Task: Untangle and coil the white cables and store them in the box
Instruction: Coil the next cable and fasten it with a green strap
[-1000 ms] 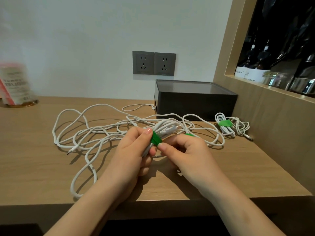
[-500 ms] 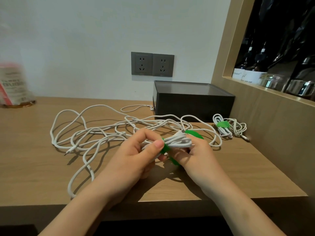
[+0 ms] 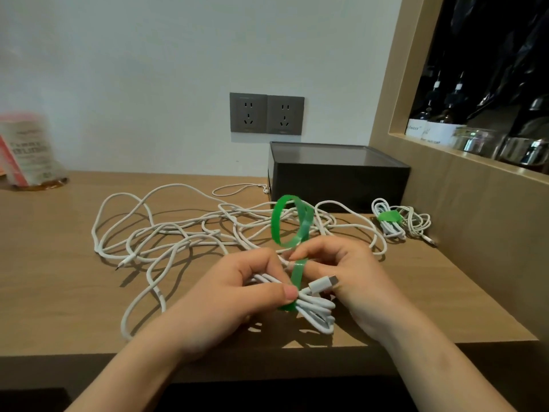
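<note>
Gripping one coiled cable [image 3: 315, 310] just above the table [image 3: 59, 263], the left hand [image 3: 243, 292] curls round it, thumb pressing the green strap [image 3: 297, 221]. The right hand [image 3: 356, 286] pinches that strap, whose free end loops upward. One loose tangle [image 3: 178, 233] lies behind; one tied coil [image 3: 389, 221] rests beside the single box [image 3: 338, 179].

Two grey wall sockets [image 3: 266, 114], a blurred pink-labelled jar [image 3: 28, 153], shelved bottles [image 3: 430, 123].
</note>
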The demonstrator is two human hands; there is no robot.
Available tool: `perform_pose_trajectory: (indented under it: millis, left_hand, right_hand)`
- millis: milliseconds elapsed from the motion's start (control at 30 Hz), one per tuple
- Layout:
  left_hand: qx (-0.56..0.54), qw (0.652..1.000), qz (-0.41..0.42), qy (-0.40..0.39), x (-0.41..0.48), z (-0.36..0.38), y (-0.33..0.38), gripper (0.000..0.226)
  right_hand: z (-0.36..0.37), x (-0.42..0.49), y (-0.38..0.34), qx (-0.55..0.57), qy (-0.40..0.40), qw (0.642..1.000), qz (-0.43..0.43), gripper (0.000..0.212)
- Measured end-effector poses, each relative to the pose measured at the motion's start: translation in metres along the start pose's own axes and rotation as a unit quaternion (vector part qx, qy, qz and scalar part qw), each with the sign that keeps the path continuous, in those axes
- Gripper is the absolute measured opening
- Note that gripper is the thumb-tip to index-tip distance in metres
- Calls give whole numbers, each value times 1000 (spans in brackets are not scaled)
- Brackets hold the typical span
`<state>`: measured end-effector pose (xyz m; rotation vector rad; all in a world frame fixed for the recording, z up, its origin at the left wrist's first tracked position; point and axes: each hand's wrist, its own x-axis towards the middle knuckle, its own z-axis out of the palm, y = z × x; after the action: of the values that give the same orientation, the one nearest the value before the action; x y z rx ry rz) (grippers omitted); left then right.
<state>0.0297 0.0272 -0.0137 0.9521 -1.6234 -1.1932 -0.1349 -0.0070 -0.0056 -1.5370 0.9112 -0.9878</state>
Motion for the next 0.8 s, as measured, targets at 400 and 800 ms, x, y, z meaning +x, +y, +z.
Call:
perform_pose_trajectory:
  millis: [400,800]
  left_hand:
    - [151,984,-32,89,13,3,-1,19]
    - [157,970,-34,182,20,5,-7,11]
  right_hand:
    - [1,4,-8,6,62,997,-49,30]
    - [18,-4,-9,-21,90,984,-154,29]
